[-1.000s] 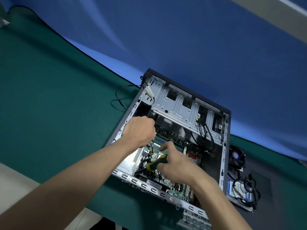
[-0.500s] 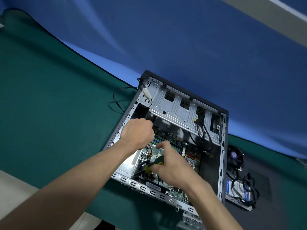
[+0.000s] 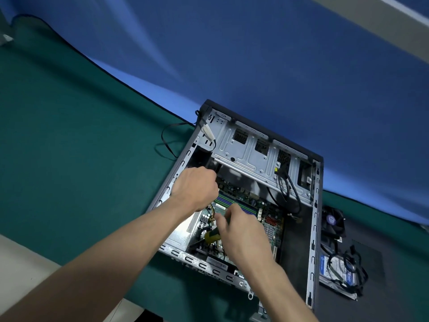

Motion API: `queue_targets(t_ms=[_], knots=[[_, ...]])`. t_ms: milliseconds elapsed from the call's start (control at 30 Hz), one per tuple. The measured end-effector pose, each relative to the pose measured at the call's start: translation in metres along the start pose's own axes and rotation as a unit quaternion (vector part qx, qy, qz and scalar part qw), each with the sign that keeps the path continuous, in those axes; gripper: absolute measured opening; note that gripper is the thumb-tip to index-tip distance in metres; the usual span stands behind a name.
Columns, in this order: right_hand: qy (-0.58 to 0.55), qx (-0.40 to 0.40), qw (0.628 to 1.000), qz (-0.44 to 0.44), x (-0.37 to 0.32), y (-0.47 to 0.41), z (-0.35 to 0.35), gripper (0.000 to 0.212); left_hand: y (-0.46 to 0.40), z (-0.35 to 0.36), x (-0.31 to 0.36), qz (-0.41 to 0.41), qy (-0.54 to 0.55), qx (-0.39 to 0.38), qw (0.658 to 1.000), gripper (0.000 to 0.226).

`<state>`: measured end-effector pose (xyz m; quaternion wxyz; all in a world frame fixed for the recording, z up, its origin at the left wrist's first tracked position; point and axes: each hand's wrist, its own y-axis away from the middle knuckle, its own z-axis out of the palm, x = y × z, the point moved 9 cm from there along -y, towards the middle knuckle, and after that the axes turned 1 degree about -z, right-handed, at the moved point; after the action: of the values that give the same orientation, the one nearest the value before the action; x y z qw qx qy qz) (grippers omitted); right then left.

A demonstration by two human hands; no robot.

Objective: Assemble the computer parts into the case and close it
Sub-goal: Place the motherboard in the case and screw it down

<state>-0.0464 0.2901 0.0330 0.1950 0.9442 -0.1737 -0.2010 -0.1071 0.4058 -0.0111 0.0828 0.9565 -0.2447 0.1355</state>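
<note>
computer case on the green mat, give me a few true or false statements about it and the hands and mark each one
1. The computer case lies open with its side cover off. True.
2. The right hand holds a screwdriver with a yellow and green handle. True.
3. The hard drive is mounted inside the case. False: it lies outside, on the mat beside the case's right wall, with black cables over it.
4. The left hand rests on the mat outside the case. False: it reaches into the case over the motherboard.
5. A fan sits outside the case, beyond the hard drive. True.
</note>
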Motion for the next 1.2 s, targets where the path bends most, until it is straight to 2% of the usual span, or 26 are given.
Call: queue_targets(t_ms=[133, 167, 233, 300, 433, 533, 667, 733, 800, 900, 933, 967, 1033, 1167, 1200], knots=[[-0.115, -0.115, 0.986, -0.032, -0.006, 0.001, 0.016, 0.035, 0.001, -0.001, 0.000, -0.010, -0.004, -0.006, 1.000, 0.028], [-0.097, -0.109, 0.988, -0.059, -0.011, 0.003, 0.017, 0.031, 0.000, -0.001, 0.000, -0.011, -0.004, -0.006, 1.000, 0.028], [-0.031, -0.026, 0.995, -0.088, -0.017, 0.003, 0.008, 0.015, 0.000, -0.001, 0.001, -0.007, -0.004, -0.004, 1.000, 0.028], [-0.001, 0.011, 0.998, -0.066, -0.012, 0.001, 0.000, 0.023, -0.001, -0.001, 0.000, -0.004, -0.005, -0.001, 1.000, 0.027], [-0.057, -0.088, 0.993, -0.049, -0.006, 0.001, 0.007, 0.028, 0.000, 0.000, 0.000, -0.004, -0.006, -0.003, 1.000, 0.028], [0.012, -0.046, 0.997, -0.053, -0.007, 0.004, 0.002, 0.026, 0.000, 0.002, 0.000, -0.004, -0.008, -0.005, 1.000, 0.028], [-0.043, -0.111, 0.991, -0.057, -0.012, 0.007, 0.012, 0.033, 0.000, 0.002, -0.001, -0.012, -0.011, -0.008, 1.000, 0.027], [-0.019, -0.075, 0.995, -0.062, -0.015, 0.006, 0.010, 0.023, 0.000, 0.002, -0.002, -0.016, -0.012, -0.011, 1.000, 0.027], [0.000, -0.045, 0.997, -0.055, -0.016, 0.003, 0.007, 0.025, 0.000, 0.001, -0.002, -0.018, -0.014, -0.012, 1.000, 0.028], [-0.063, -0.094, 0.992, -0.048, -0.018, 0.003, 0.012, 0.031, 0.001, 0.000, -0.002, -0.023, -0.011, -0.011, 1.000, 0.028], [-0.061, -0.092, 0.993, -0.050, -0.018, 0.002, 0.013, 0.027, 0.001, 0.000, -0.001, -0.022, -0.012, -0.013, 1.000, 0.028], [-0.042, -0.074, 0.995, -0.045, -0.016, 0.000, 0.012, 0.022, 0.001, 0.001, -0.001, -0.020, -0.012, -0.014, 1.000, 0.028], [0.002, -0.037, 0.999, -0.024, -0.011, -0.003, 0.007, 0.024, 0.000, 0.001, -0.002, -0.019, -0.012, -0.014, 1.000, 0.029], [-0.108, -0.121, 0.986, -0.027, -0.010, -0.002, 0.016, 0.047, 0.000, 0.000, -0.001, -0.024, -0.013, -0.009, 1.000, 0.026], [-0.116, -0.120, 0.985, -0.044, -0.014, 0.000, 0.017, 0.045, 0.000, 0.000, -0.001, -0.025, -0.017, -0.012, 0.999, 0.025]])
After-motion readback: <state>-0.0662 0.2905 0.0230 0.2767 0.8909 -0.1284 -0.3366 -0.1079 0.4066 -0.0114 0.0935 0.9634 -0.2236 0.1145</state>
